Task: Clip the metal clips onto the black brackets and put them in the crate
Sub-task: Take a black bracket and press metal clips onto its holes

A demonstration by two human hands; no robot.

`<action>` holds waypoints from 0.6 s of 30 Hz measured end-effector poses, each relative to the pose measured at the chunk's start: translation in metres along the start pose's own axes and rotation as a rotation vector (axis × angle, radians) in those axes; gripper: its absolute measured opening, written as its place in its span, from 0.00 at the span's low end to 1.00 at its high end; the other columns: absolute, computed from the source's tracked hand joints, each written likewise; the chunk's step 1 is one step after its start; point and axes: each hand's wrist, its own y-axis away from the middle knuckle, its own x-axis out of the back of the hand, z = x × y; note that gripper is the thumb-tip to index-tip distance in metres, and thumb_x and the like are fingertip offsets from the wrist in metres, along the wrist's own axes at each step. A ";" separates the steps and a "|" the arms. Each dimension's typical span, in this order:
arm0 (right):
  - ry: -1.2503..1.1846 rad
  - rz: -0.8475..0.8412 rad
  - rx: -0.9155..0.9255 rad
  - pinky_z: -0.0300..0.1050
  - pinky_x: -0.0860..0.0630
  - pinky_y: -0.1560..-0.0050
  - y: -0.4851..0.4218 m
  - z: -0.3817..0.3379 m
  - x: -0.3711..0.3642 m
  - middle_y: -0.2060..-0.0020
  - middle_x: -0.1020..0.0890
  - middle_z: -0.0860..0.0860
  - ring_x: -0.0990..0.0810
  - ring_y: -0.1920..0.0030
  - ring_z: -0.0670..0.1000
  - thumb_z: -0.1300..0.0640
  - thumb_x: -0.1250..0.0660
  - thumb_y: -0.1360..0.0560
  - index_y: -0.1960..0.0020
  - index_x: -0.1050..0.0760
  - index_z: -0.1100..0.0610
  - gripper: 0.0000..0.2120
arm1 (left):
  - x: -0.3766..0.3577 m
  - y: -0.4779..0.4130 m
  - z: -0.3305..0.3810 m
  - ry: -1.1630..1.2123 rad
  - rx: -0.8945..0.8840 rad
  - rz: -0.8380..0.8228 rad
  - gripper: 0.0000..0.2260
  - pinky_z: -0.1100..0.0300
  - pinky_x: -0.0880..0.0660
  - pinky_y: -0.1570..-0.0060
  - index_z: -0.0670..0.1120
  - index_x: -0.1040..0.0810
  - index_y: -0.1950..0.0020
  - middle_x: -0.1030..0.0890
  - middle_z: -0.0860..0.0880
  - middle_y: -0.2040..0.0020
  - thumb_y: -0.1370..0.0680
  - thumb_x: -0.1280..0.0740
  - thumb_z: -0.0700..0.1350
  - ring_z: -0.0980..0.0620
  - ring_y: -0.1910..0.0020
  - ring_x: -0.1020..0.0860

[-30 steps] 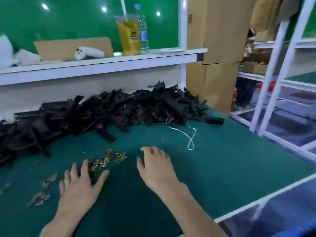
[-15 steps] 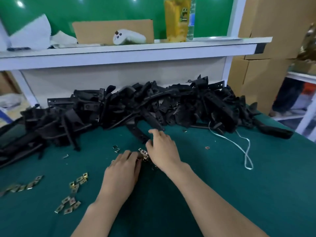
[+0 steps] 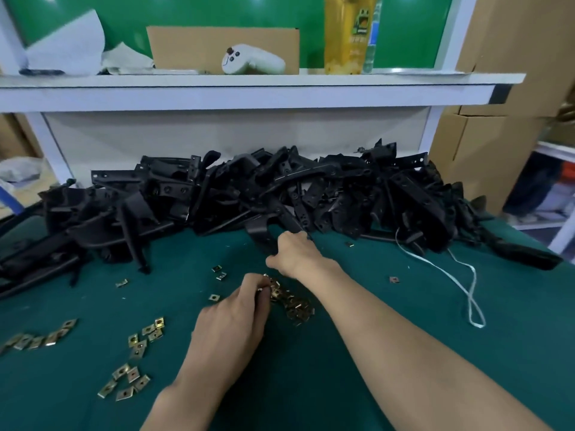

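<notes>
**Pick-up step: one clip and one bracket being taken**

The left hand (image 3: 231, 318) is curled, its fingertips drawn together in a pinch on the small cluster of metal clips (image 3: 295, 306) near the middle of the counter (image 3: 404, 306). Whether a single clip has been separated cannot be told.

The right hand (image 3: 294, 253) is closed over the end of a black bracket (image 3: 259, 233) at the near edge of the heap of brackets (image 3: 311, 194), which is piled along the counter's far edge. More loose clips (image 3: 137, 340) are scattered towards the near left corner.

No clip is seen seated on a bracket, so the gathering step is judged to be in hand. Next, the bracket must be drawn clear of the tangle and the clip pushed onto it. The crate is not in view.
</notes>
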 end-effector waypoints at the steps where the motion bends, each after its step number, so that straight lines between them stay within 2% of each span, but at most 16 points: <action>1: -0.023 -0.017 -0.006 0.47 0.32 0.59 0.005 0.006 0.006 0.38 0.29 0.61 0.27 0.48 0.59 0.51 0.33 0.21 0.55 0.32 0.60 0.14 | 0.001 0.001 0.000 0.014 -0.018 0.019 0.11 0.51 0.24 0.67 0.53 0.31 0.42 0.21 0.56 0.64 0.18 0.49 0.55 0.53 0.71 0.23; 3: -0.056 -0.037 -0.018 0.46 0.33 0.66 0.016 0.021 0.018 0.42 0.25 0.56 0.25 0.53 0.56 0.49 0.32 0.23 0.55 0.31 0.58 0.13 | 0.002 0.003 0.001 0.033 -0.052 0.049 0.09 0.51 0.25 0.71 0.52 0.29 0.44 0.23 0.56 0.68 0.18 0.44 0.53 0.53 0.75 0.25; 6: -0.129 -0.026 -0.036 0.43 0.33 0.67 0.045 0.050 0.033 0.56 0.22 0.50 0.23 0.60 0.51 0.45 0.33 0.25 0.48 0.26 0.56 0.14 | 0.004 0.006 0.003 0.037 -0.079 0.077 0.04 0.51 0.26 0.75 0.52 0.28 0.47 0.25 0.56 0.72 0.20 0.37 0.50 0.54 0.77 0.27; 9: -0.315 0.022 -0.006 0.40 0.33 0.70 0.084 0.082 0.035 0.64 0.21 0.42 0.24 0.68 0.41 0.39 0.37 0.26 0.41 0.33 0.43 0.17 | 0.004 0.009 0.005 0.046 -0.091 0.072 0.04 0.53 0.26 0.74 0.53 0.30 0.48 0.23 0.56 0.71 0.20 0.35 0.49 0.54 0.76 0.26; 10: -0.383 0.048 0.022 0.39 0.33 0.68 0.096 0.090 0.033 0.65 0.20 0.39 0.25 0.67 0.39 0.36 0.39 0.28 0.41 0.36 0.38 0.17 | 0.004 0.009 0.006 0.044 -0.091 0.067 0.04 0.54 0.27 0.74 0.53 0.29 0.49 0.24 0.56 0.71 0.20 0.34 0.49 0.55 0.76 0.27; 12: -0.507 0.139 0.077 0.41 0.31 0.61 0.110 0.104 0.024 0.64 0.20 0.33 0.23 0.62 0.38 0.31 0.40 0.28 0.45 0.34 0.32 0.14 | 0.005 0.010 0.009 0.035 -0.105 0.090 0.05 0.57 0.30 0.75 0.52 0.27 0.50 0.25 0.57 0.72 0.21 0.31 0.47 0.55 0.76 0.28; 14: -0.610 0.257 0.117 0.43 0.27 0.57 0.118 0.113 0.011 0.60 0.20 0.35 0.23 0.59 0.39 0.31 0.40 0.26 0.46 0.29 0.35 0.13 | 0.005 0.009 0.012 0.052 -0.123 0.124 0.05 0.59 0.29 0.67 0.50 0.24 0.51 0.23 0.58 0.66 0.23 0.29 0.44 0.56 0.69 0.27; 16: -0.632 0.340 0.146 0.42 0.29 0.60 0.123 0.118 0.000 0.63 0.21 0.35 0.24 0.61 0.39 0.33 0.41 0.23 0.46 0.28 0.38 0.13 | 0.005 0.008 0.016 0.107 -0.146 0.170 0.03 0.59 0.28 0.57 0.50 0.22 0.51 0.21 0.59 0.59 0.22 0.30 0.44 0.59 0.60 0.26; 18: -0.623 0.375 0.183 0.39 0.31 0.59 0.124 0.120 -0.006 0.61 0.22 0.34 0.25 0.57 0.37 0.35 0.45 0.21 0.45 0.30 0.39 0.12 | 0.010 0.008 0.025 0.327 0.015 0.194 0.02 0.65 0.28 0.56 0.54 0.21 0.51 0.19 0.60 0.58 0.22 0.33 0.50 0.60 0.56 0.24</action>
